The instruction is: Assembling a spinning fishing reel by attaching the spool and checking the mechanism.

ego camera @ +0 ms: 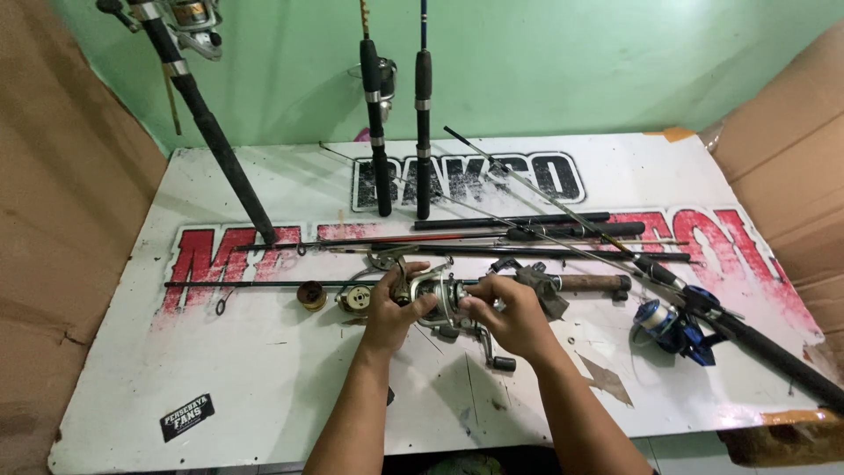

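Closest to the person, two bare forearms reach out over the white worktop (264,387), which is scuffed and carries big faded red and black lettering plus a small black sticker near its front left corner. The left hand (393,310) has its grip closed around the left side of a silver fishing reel (442,305), thumb lying over the top. The right hand (510,312) pinches the reel's right side, its grip clamped there with fingertips together on the body. The reel sits just above the worktop near its middle, and its crank handle (494,354) with a dark knob sticks out toward the person, below the right hand.

Just left of the left hand lie a small round metal part (357,299) and, a little further left, a brownish spool (310,295). Behind the right hand rests a rod handle with a brown grip section (589,283). Off to the right lies a blue reel (673,327) wound with pale line, mounted on a black rod (765,347) that runs down toward the worktop's right corner.

Beyond the hands several thin rod sections (457,249) lie side by side across the red lettering. Further back, three black rods stand with their butts on the worktop and lean on the green wall (571,62): a thick one on the left (211,132) carrying a reel at the top, and two slimmer ones (376,132) near the centre. Brown cardboard sheets (53,220) flank both sides.
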